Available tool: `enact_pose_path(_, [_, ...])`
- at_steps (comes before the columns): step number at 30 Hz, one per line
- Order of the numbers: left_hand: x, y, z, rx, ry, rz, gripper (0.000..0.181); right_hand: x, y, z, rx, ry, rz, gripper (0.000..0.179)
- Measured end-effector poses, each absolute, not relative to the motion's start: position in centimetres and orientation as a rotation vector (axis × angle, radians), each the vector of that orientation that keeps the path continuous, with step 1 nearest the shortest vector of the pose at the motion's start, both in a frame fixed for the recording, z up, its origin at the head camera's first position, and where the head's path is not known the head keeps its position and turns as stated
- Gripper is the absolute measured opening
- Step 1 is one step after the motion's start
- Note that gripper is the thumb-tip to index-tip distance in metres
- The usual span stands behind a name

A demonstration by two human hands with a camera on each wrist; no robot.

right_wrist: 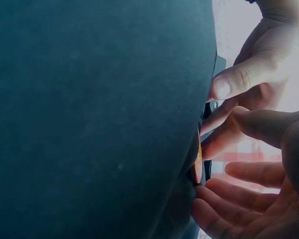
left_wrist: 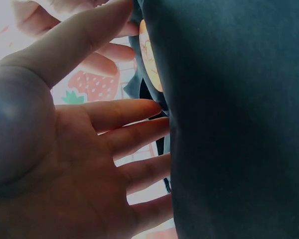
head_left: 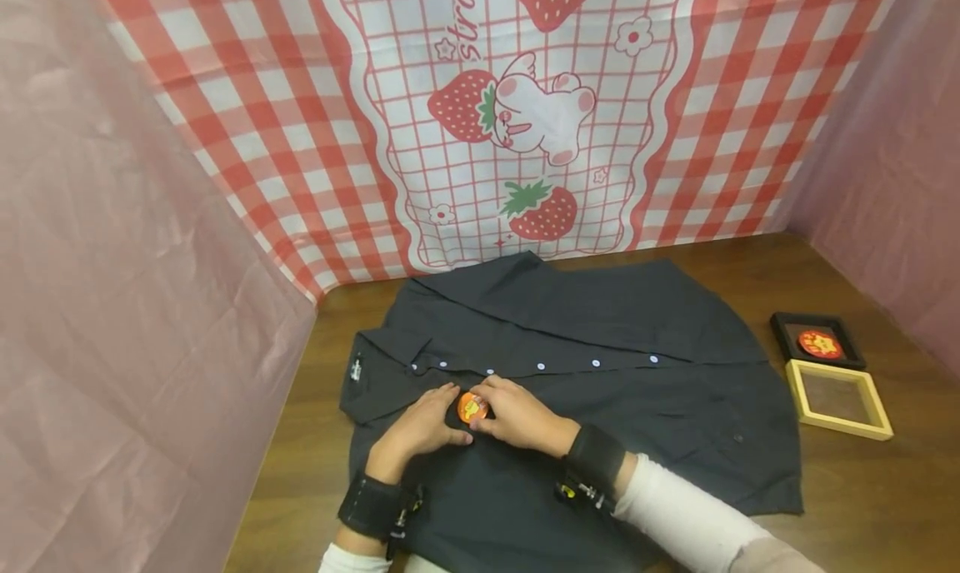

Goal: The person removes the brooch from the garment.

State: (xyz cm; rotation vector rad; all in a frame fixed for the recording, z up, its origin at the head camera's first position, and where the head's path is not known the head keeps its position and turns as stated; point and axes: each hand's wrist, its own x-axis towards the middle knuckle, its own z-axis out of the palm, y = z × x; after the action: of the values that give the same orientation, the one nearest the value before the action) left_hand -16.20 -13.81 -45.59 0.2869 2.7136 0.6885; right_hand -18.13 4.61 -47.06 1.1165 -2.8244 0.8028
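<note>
A dark button-up shirt (head_left: 600, 440) lies spread on the table, its collar to the left and a row of pale buttons across it. On its chest sits a round orange pin badge (head_left: 472, 407) with a yellow figure, seen almost edge-on in the left wrist view (left_wrist: 150, 55). My left hand (head_left: 426, 423) is just left of the badge, its extended fingertips against the cloth. From the other side, my right hand (head_left: 521, 415) has its relaxed fingers at the badge's edge; in the right wrist view those fingers (right_wrist: 224, 204) touch the shirt close beside it.
At the right on the wooden table (head_left: 847, 490) lies a black square frame (head_left: 782, 333) with a red badge (head_left: 819, 345) in it. A pale yellow frame (head_left: 840, 427) adjoins it. A checked strawberry cloth (head_left: 330, 140) hangs behind, with pink cloth (head_left: 150, 306) at the sides.
</note>
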Motion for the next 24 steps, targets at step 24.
enact_pose_path(24, [-16.8, -14.4, -45.9, 0.304, 2.74, 0.705, 0.078, -19.4, 2.7, -47.7, 1.126, -2.892, 0.583, 0.043])
